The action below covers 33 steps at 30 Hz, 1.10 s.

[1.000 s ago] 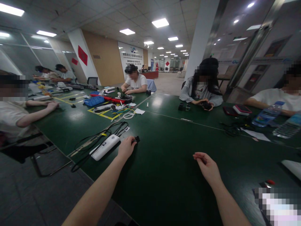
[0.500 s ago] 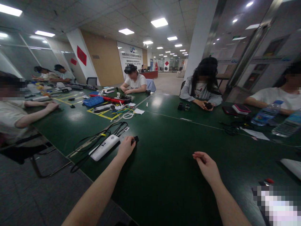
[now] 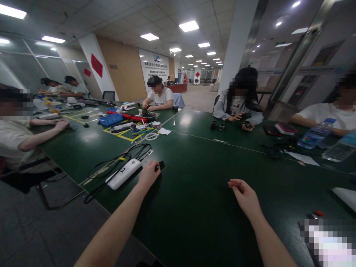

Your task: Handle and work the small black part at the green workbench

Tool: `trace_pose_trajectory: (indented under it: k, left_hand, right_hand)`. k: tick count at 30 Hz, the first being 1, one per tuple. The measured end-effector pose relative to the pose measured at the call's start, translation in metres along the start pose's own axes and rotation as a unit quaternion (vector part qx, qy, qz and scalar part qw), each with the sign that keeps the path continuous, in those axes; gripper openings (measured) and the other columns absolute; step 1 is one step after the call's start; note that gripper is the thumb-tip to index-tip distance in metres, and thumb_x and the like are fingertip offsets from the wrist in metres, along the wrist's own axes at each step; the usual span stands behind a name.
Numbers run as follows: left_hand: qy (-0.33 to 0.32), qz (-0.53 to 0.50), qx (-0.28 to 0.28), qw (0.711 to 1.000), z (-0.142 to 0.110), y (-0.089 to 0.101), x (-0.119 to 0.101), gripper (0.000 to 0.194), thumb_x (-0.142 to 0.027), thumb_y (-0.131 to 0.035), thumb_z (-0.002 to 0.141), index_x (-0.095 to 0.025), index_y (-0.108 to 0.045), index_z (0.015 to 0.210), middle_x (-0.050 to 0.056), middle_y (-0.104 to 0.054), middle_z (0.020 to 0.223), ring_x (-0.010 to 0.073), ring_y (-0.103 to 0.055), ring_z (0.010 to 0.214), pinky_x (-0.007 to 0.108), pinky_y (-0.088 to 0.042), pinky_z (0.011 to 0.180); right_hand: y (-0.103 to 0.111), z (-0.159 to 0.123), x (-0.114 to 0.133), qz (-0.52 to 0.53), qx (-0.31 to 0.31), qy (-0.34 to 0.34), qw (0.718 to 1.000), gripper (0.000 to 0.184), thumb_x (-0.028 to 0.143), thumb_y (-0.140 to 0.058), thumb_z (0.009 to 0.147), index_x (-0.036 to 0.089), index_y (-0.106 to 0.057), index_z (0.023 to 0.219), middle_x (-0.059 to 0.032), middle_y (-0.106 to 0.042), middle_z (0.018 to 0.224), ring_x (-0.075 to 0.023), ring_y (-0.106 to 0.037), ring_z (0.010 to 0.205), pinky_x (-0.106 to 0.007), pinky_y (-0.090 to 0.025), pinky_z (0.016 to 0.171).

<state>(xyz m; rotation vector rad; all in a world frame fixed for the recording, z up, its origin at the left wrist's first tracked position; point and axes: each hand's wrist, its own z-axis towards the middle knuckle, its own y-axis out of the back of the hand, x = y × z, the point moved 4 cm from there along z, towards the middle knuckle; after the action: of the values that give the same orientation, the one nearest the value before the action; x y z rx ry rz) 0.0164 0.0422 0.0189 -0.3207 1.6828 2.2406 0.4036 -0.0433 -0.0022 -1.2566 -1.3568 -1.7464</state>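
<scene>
My left hand [image 3: 150, 175] is closed on a small black object [image 3: 161, 165] at the left middle of the green table. Only one end of it shows past my fingertips, so its kind is unclear. Just left of that hand lies a white power bank-like block [image 3: 124, 175] marked "2", with black cables [image 3: 105, 162] looped around it. My right hand [image 3: 246, 196] rests over the table to the right, fingers curled together and thumb close to them. Nothing shows in it.
A green table [image 3: 194, 207] spreads in front of me. A blue basket [image 3: 110, 119], loose wires [image 3: 147, 131] and a white cable coil [image 3: 151, 137] lie farther off. Water bottles [image 3: 315, 134] and a pixelated phone-like item [image 3: 328, 243] are at right. Several people sit around.
The black object in my left hand has turned slightly; both my hands stay in place. Across the table, a person's hands have moved apart around a dark object.
</scene>
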Motion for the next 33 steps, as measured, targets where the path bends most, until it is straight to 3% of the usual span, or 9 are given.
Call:
trace_pose_trajectory:
  k: [11, 26, 33]
  left_hand:
    - [0.004, -0.044, -0.005, 0.999, 0.0029, -0.0053, 0.0084, 0.017, -0.029, -0.049, 0.079, -0.021, -0.057, 0.091, 0.004, -0.058, 0.097, 0.0177, -0.056, 0.083, 0.029, -0.042, 0.073]
    - [-0.001, 0.018, 0.003, 1.0, 0.0029, -0.0063, 0.0043, 0.016, -0.031, -0.052, 0.077, -0.021, -0.056, 0.089, 0.003, -0.057, 0.095, 0.0175, -0.055, 0.081, 0.027, -0.041, 0.068]
    - [-0.022, -0.016, 0.005, 1.0, 0.0013, -0.0057, 0.0083, 0.019, -0.027, -0.044, 0.082, -0.02, -0.056, 0.095, 0.004, -0.059, 0.1, 0.0169, -0.056, 0.088, 0.027, -0.041, 0.076]
  right_hand:
    - [0.0012, -0.0001, 0.0002, 0.001, -0.004, -0.009, 1.0, 0.025, 0.027, -0.052, 0.068, 0.023, -0.061, 0.091, -0.0041, -0.067, 0.09, -0.025, -0.06, 0.091, -0.04, -0.048, 0.076]
    - [0.0005, 0.002, -0.004, -0.001, 0.006, 0.006, 1.0, 0.025, 0.028, -0.052, 0.069, 0.023, -0.06, 0.092, -0.0039, -0.066, 0.092, -0.0246, -0.059, 0.091, -0.04, -0.047, 0.077]
    - [0.0009, 0.0018, -0.0016, -0.003, 0.003, 0.008, 1.0, 0.025, 0.028, -0.052, 0.068, 0.022, -0.061, 0.091, -0.004, -0.067, 0.09, -0.0245, -0.06, 0.091, -0.04, -0.047, 0.078]
